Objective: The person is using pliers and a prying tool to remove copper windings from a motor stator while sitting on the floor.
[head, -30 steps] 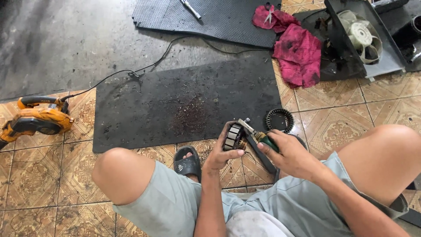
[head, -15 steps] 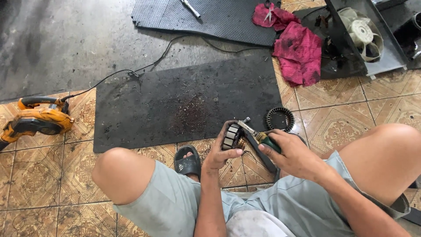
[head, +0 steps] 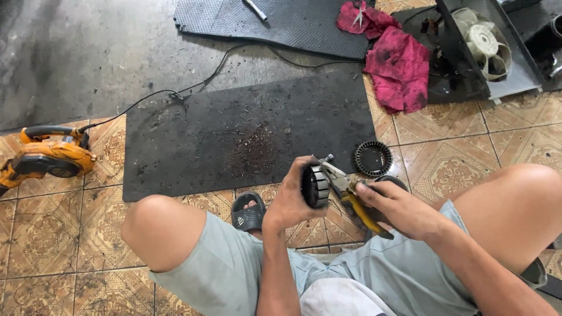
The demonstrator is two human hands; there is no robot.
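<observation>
I sit on a tiled floor with my knees apart. My left hand grips a round black and silver motor part, held on edge between my knees. My right hand holds yellow-handled pliers, whose jaws reach up to the round part. Just beyond my hands a black ribbed ring lies on the tiles at the corner of a black rubber mat.
An orange power tool lies at the left with its black cord running across the floor. Red rags and a dismantled fan housing are at the back right. A second mat with a screwdriver lies at the top. A black sandal covers my foot.
My left hand has turned the round part slightly, and the pliers have shifted a little against it. Everything else stays as it was.
</observation>
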